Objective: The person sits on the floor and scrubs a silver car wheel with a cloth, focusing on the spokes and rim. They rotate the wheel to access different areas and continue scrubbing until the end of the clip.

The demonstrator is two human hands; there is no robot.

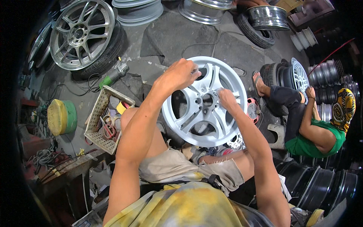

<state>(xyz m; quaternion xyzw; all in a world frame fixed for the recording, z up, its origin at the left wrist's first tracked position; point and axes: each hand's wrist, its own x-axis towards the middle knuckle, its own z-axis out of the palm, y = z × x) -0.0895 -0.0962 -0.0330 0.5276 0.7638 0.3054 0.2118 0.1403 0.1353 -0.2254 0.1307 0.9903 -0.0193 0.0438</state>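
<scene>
A pale grey alloy wheel rim (207, 140) with several spokes lies tilted in front of me, above my knees. My left hand (180, 74) is at its upper left, with the fingers curled together by an upper spoke. Something small and greyish shows at those fingertips, too small to name. Right of the hub, my right hand (228, 100) presses closed fingertips against a spoke; whatever they may hold is hidden.
To my left stand a cream plastic crate (99, 139) with scissors (109, 130), a green-grey angle grinder (115, 73) and a yellow-green round bundle (62, 117). A silver wheel (78, 34) leans on a tyre. At right, a person in green (321, 136) handles another rim (299, 75).
</scene>
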